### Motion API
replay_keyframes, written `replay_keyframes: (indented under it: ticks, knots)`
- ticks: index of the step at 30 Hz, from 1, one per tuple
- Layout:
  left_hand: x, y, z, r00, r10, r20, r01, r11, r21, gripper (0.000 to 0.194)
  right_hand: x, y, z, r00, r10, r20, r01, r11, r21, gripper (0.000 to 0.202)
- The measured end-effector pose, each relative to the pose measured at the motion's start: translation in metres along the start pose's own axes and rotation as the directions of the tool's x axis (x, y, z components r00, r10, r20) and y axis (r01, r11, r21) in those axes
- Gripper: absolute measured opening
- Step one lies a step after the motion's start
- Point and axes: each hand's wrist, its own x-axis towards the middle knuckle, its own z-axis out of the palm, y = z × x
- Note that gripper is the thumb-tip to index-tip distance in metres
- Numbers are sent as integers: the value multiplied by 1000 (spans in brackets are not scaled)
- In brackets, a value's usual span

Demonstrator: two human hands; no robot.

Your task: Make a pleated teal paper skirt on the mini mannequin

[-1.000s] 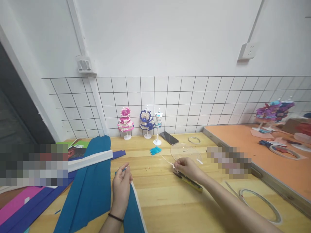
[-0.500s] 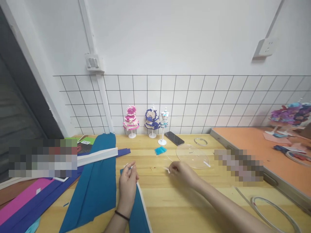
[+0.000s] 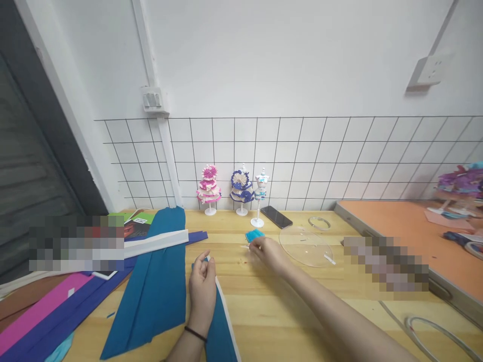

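My left hand (image 3: pixel 203 289) rests on a teal strip with a white edge (image 3: pixel 222 327), its fingers bent and apart, with nothing that I can make out between them. My right hand (image 3: pixel 267 252) is pinched on a small white piece (image 3: pixel 245 247), just in front of the pleated light-blue piece (image 3: pixel 254 235). Right of that hand lies a clear round disc (image 3: pixel 306 246) with small scraps on it. A wide teal cloth (image 3: pixel 154 286) is spread left of my left hand, with a white strip (image 3: pixel 162 242) across it.
Three small decorated stands, pink (image 3: pixel 209 186), dark blue (image 3: pixel 242 188) and white (image 3: pixel 260 188), stand near the wall. A phone (image 3: pixel 276 216) lies beside them. Coloured strips (image 3: pixel 45 311) cover the left side. An orange board (image 3: pixel 396 226) and a clear ring (image 3: pixel 437 332) are at the right.
My right hand has moved left and slightly away from me, closer to the pleated light-blue piece, with the small white piece. The view has shifted slightly; my left hand keeps its place on the strip.
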Motion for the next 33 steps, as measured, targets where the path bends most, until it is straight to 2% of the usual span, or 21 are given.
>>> replay_keyframes:
  ticks: [8,11,16,20,26,33]
  knots:
    - [1,2,-1,1000,-9,17,9,1000,11,42,7,-8,20,998,26,61,-29,999,36,23]
    - [1,3,-1,1000,-8,2,8,1000,3,43,13,6,6,997,63,47,-66,995,71,24]
    - [1,3,0,1000,-24,2,24,1000,-7,44,17,44,-27,988,153,-19,-150,982,119,24]
    - [2,3,1,999,-34,-1,34,999,-3,46,12,63,-26,969,236,-70,-229,969,91,25]
    - [3,5,0,999,-46,1,46,999,12,45,3,59,-6,970,240,-45,-242,969,-55,25]
    - [2,3,2,999,-47,16,47,999,-9,47,6,56,-16,982,184,41,-178,976,-125,25]
